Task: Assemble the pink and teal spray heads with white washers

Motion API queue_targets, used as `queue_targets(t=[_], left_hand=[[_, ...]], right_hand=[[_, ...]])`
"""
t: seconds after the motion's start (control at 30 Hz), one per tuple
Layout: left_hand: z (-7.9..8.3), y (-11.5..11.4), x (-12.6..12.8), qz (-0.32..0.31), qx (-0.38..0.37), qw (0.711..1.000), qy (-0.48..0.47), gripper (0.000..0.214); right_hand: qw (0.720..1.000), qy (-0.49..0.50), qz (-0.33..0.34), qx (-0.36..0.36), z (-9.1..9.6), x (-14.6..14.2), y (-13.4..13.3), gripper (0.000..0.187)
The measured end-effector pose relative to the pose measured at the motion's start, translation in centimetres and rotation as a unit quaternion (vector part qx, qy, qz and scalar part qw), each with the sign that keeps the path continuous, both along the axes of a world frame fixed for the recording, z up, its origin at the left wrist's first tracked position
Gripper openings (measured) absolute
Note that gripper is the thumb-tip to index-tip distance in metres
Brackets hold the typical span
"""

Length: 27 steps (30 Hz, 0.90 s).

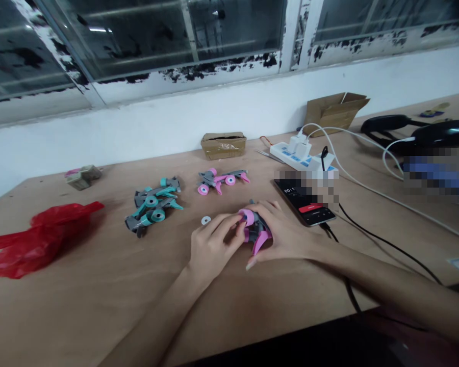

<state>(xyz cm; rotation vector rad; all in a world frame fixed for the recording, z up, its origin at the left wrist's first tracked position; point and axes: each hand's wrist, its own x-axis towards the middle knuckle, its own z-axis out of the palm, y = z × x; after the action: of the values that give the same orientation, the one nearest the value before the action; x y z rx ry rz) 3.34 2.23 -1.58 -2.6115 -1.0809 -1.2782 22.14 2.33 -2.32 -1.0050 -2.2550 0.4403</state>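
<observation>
Low over the table, my right hand (281, 229) is wrapped around a pink-and-grey wheeled toy (260, 242), which its fingers partly cover. My left hand (214, 242) has its thumb and fingers closed at the toy's upper pink wheel (248, 216). A tiny dark blue bit shows at those fingertips, too small to name. Left of the toy lies a loose white disc (206, 220) with a hole in it. Behind my hands rests another pink-and-grey wheeled toy (220, 179). Similar teal-and-grey wheeled toys (153, 204) sit together farther left.
A red plastic bag (49, 234) lies at the left. A phone (304, 199) with a cable is just right of my hands. Behind are a small cardboard box (224, 146), a larger open box (332, 112) and a power strip (290, 155) with white cables.
</observation>
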Motion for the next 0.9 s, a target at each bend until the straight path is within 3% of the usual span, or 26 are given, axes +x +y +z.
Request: queue_targets(t=[0.23, 0.5, 0.9], left_hand=[[0.5, -0.5, -0.1, 0.016, 0.0, 0.999, 0.042, 0.011], [0.2, -1.5, 0.4, 0.106, 0.056, 0.982, 0.145, 0.014], [0.5, -0.6, 0.3, 0.19, 0.096, 0.966, 0.148, 0.016]], right_hand=[[0.999, -0.034, -0.01, 0.004, -0.6, 0.1, -0.1, 0.084], [0.997, -0.052, -0.03, 0.046, -0.3, -0.1, -0.2, 0.088], [0.996, -0.022, -0.074, 0.051, -0.3, -0.8, -0.6, 0.079]])
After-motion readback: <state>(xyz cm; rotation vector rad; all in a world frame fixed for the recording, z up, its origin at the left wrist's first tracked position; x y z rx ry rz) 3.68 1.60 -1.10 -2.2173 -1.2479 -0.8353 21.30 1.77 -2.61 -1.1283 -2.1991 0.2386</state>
